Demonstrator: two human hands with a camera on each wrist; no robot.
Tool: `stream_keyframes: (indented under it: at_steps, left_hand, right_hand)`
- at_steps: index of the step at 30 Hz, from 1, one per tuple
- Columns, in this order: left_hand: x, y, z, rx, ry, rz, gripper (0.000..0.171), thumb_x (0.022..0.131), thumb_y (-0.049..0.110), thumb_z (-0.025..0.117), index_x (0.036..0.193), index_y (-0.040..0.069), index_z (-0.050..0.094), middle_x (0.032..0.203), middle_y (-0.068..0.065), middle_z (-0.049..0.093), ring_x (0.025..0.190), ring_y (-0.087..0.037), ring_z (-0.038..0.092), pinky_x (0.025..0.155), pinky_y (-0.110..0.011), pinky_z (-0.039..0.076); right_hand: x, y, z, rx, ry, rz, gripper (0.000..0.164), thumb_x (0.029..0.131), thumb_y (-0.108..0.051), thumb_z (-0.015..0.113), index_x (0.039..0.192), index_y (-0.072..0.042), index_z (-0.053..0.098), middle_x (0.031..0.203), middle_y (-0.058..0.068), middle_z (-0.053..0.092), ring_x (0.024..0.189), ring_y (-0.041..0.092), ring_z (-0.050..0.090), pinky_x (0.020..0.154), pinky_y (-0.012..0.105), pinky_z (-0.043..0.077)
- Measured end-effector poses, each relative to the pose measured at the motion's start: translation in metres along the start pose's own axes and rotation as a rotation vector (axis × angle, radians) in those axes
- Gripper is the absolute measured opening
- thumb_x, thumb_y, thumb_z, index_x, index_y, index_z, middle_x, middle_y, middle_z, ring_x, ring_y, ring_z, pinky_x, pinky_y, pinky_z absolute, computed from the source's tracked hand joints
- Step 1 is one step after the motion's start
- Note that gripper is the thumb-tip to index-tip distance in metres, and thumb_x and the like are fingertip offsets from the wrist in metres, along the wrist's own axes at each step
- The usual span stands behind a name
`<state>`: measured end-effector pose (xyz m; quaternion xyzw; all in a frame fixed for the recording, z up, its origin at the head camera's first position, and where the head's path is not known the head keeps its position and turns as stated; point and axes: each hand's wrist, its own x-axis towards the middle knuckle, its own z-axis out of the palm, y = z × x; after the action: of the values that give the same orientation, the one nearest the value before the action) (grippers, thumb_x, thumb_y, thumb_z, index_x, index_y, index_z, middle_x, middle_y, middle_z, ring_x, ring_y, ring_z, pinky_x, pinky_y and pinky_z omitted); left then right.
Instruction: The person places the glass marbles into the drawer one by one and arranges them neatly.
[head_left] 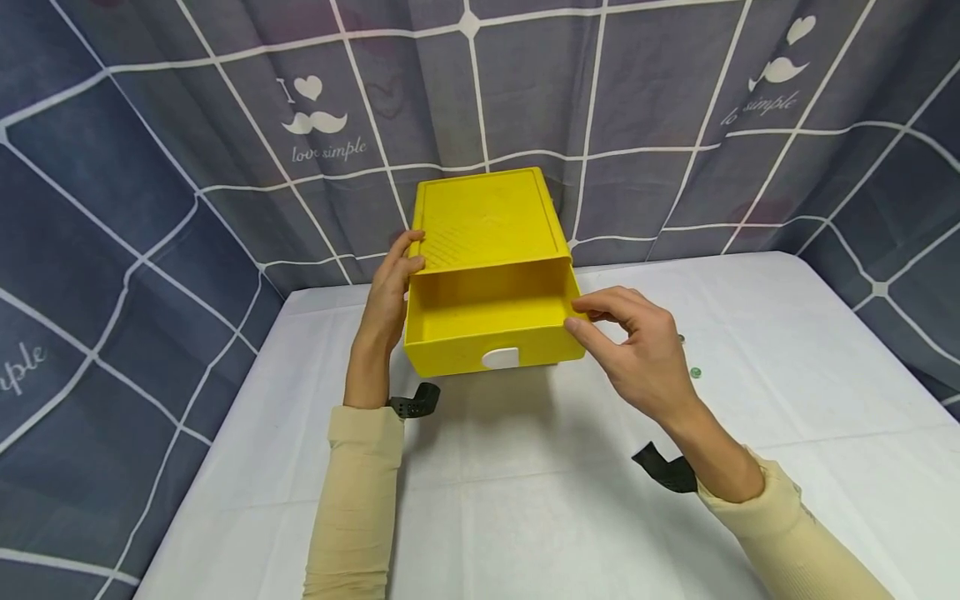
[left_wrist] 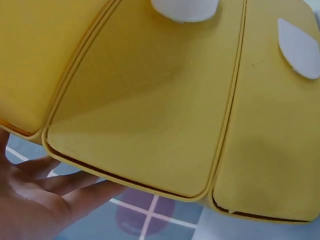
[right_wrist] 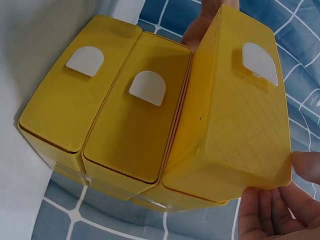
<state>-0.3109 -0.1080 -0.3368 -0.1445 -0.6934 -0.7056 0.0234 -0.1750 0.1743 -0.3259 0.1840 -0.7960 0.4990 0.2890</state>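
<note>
A yellow plastic drawer cabinet (head_left: 491,217) stands against the curtain, with three drawers stacked in it. Its top drawer (head_left: 450,353) is pulled well out, and no contents show inside it. My left hand (head_left: 386,298) rests on the cabinet's left side near the top, fingers fairly straight against it. With my right hand (head_left: 647,354) I pinch the front right corner of the pulled-out drawer, thumb outside at the front. White tab handles, one of them on the top drawer (right_wrist: 259,62), mark each front. Both lower drawers, the middle one (right_wrist: 132,130) included, sit closed.
Two small greenish glass pieces, one the nearer bead (head_left: 696,372), lie on the white tablecloth (head_left: 510,500) right of the cabinet, by my right hand. A grey-blue checked curtain (head_left: 660,100) hangs close behind and at both sides. Black straps hang from both wrists.
</note>
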Motion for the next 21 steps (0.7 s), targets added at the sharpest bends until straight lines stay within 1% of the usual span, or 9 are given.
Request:
stream_keyframes:
  at_steps: [3,7,9,11,14,16,18,21]
  left_hand:
    - [0.0013,-0.0001,-0.0008,0.037,-0.005,0.023,0.049,0.098,0.027,0.047,0.144,0.010,0.043,0.155,-0.003,0.029,0.139,-0.019,0.028,0.115,-0.045,0.019]
    - [-0.0003,0.0004,0.0000,0.092,0.001,0.037,0.053,0.100,0.039,0.048,0.145,0.011,0.042,0.157,-0.002,0.029,0.141,-0.020,0.026,0.115,-0.046,0.017]
    - [-0.0012,0.0008,0.0008,0.104,0.013,0.037,0.054,0.100,0.040,0.049,0.146,0.012,0.043,0.156,-0.002,0.030,0.138,-0.023,0.031,0.115,-0.047,0.017]
    - [-0.0016,0.0006,0.0009,0.092,0.021,0.026,0.053,0.100,0.038,0.051,0.146,0.014,0.043,0.155,-0.003,0.031,0.134,-0.024,0.035,0.114,-0.047,0.019]
    - [-0.0022,0.0008,0.0001,0.047,0.021,0.008,0.052,0.098,0.031,0.054,0.146,0.013,0.043,0.154,-0.005,0.032,0.129,-0.025,0.038,0.112,-0.047,0.022]
    - [-0.0026,0.0010,-0.0008,0.026,0.018,0.000,0.052,0.098,0.029,0.054,0.146,0.013,0.043,0.155,-0.005,0.029,0.133,-0.022,0.035,0.113,-0.047,0.021]
    - [-0.0025,0.0014,-0.0014,0.027,0.012,0.001,0.053,0.097,0.028,0.054,0.147,0.013,0.042,0.158,-0.002,0.026,0.139,-0.019,0.028,0.114,-0.047,0.018]
    - [-0.0020,0.0013,-0.0020,0.041,0.009,0.009,0.053,0.098,0.027,0.053,0.147,0.013,0.043,0.160,0.001,0.021,0.145,-0.018,0.019,0.115,-0.050,0.014]
  right_hand:
    - [0.0001,0.0006,-0.0007,0.011,0.002,0.006,0.014,0.086,0.003,0.072,0.099,0.003,0.074,0.096,0.009,0.070,0.091,0.014,0.061,0.085,0.021,0.049]
    - [-0.0011,0.0008,-0.0013,0.029,-0.003,0.016,0.013,0.087,0.002,0.071,0.100,0.002,0.074,0.097,0.011,0.070,0.091,0.013,0.062,0.087,0.022,0.050]
    - [-0.0017,0.0009,-0.0012,0.040,-0.006,0.016,0.014,0.087,0.003,0.071,0.100,0.003,0.073,0.098,0.012,0.070,0.090,0.013,0.062,0.087,0.022,0.050]
    - [-0.0020,0.0012,-0.0010,0.047,-0.006,0.015,0.014,0.087,0.003,0.070,0.100,0.004,0.073,0.098,0.011,0.070,0.090,0.013,0.062,0.087,0.022,0.050]
    - [-0.0028,0.0016,-0.0003,0.056,-0.010,0.011,0.014,0.087,0.004,0.070,0.101,0.006,0.072,0.099,0.012,0.070,0.090,0.014,0.062,0.087,0.022,0.050]
    - [-0.0033,0.0016,0.0001,0.059,-0.013,0.009,0.015,0.087,0.004,0.070,0.101,0.007,0.072,0.099,0.012,0.069,0.090,0.013,0.062,0.087,0.022,0.050]
    - [-0.0036,0.0016,-0.0001,0.066,-0.017,0.005,0.015,0.087,0.005,0.069,0.102,0.008,0.071,0.099,0.014,0.069,0.090,0.014,0.062,0.087,0.022,0.050]
    - [-0.0039,0.0014,-0.0007,0.074,-0.027,0.001,0.015,0.088,0.006,0.068,0.102,0.008,0.071,0.099,0.015,0.069,0.090,0.014,0.061,0.088,0.022,0.050]
